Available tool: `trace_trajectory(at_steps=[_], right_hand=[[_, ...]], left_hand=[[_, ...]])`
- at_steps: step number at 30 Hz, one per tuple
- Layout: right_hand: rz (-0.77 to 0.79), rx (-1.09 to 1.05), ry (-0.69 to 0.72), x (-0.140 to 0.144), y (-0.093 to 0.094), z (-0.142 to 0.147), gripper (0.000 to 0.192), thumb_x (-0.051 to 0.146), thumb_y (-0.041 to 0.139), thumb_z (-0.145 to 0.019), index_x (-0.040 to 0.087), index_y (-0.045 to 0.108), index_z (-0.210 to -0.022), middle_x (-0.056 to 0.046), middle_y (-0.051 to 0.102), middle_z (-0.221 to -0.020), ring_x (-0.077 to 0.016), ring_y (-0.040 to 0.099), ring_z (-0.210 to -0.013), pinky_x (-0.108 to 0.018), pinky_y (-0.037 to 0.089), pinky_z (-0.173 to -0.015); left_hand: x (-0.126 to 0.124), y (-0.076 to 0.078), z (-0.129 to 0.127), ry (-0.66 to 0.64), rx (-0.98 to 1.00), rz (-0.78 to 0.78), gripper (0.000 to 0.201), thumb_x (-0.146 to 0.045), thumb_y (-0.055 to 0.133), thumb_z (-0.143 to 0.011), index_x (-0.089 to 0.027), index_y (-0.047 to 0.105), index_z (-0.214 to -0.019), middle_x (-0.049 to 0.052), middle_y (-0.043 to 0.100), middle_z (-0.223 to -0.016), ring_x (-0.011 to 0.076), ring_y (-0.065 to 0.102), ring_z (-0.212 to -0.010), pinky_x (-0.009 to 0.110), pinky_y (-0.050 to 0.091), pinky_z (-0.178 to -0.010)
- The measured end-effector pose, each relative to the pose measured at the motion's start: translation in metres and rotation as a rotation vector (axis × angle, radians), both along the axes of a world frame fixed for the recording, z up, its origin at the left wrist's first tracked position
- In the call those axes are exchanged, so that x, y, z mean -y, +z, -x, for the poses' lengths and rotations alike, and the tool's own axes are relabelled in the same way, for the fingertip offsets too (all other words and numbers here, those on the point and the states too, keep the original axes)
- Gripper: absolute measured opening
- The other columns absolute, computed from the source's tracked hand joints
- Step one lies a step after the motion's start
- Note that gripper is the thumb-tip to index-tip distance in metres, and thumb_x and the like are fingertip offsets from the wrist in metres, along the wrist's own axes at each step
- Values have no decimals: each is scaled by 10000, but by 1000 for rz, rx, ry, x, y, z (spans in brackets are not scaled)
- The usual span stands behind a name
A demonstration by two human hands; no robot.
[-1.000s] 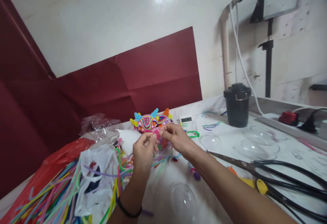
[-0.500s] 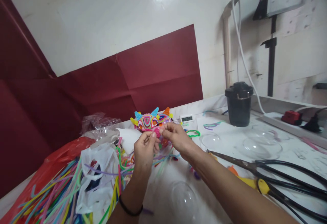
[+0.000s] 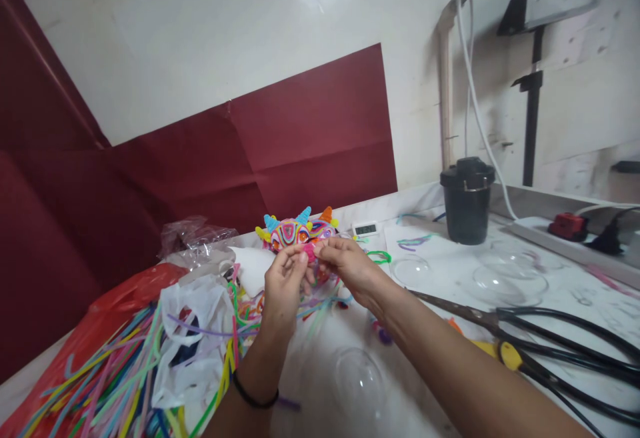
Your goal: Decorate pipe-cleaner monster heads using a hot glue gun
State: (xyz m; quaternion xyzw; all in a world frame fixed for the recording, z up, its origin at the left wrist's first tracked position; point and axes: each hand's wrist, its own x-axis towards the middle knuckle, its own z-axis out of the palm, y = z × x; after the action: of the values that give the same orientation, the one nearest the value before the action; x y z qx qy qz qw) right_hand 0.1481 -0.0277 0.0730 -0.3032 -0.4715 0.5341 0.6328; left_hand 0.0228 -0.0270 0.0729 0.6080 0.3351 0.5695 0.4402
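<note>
White tabletop; small pink coiled piece (image 3: 309, 252) between both hands' fingertips (image 3: 302, 257).

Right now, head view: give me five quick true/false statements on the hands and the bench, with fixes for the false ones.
1. Both hands pinch a small pink piece. True.
2. The left hand wears a black wristband. True.
3. The black bucket lies tipped over. False: it stands upright.
4. The scissors are in the right hand. False: they lie on the table.
5. The colourful horned figure sits beyond the hands. True.
</note>
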Motion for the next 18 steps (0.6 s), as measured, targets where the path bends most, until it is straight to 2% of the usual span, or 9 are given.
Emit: trace_trajectory(at_steps=[3, 5, 9, 18], right_hand=[[11, 4, 27, 0, -1, -3, 165, 293, 612, -595, 168, 511, -557, 27, 492, -481, -81, 419, -462, -217, 302, -478], [18, 20, 53, 0, 1, -6, 138, 274, 593, -579, 166, 515, -544, 26, 495, -477, -78, 414, -456, -217, 293, -472], [34, 47, 83, 2, 4, -11, 101, 247, 584, -572, 157, 547, -546, 28, 503, -470, -75, 411, -443, -217, 287, -469], [50, 70, 126, 3, 6, -14, 98, 236, 589, -590, 147, 557, -562, 24, 527, -486, -70, 433, -454, -202, 315, -478]], left_hand=[[0, 4, 5, -19, -102, -53, 492, -400, 683, -739, -142, 593, -1148, -50, 570, -556, 59, 439, -409, 174, 332, -412], [0, 7, 8, -29, -176, -83, 503, -362, 668, -754, -129, 603, -1194, -46, 569, -547, 62, 444, -424, 178, 340, -429], [1, 8, 11, -16, -258, -113, 469, -323, 651, -759, -131, 640, -1187, -41, 571, -538, 66, 447, -441, 182, 359, -446], [2, 9, 8, 16, -242, -128, 460, -271, 674, -724, -106, 663, -1154, -32, 601, -567, 60, 481, -455, 163, 389, -440]])
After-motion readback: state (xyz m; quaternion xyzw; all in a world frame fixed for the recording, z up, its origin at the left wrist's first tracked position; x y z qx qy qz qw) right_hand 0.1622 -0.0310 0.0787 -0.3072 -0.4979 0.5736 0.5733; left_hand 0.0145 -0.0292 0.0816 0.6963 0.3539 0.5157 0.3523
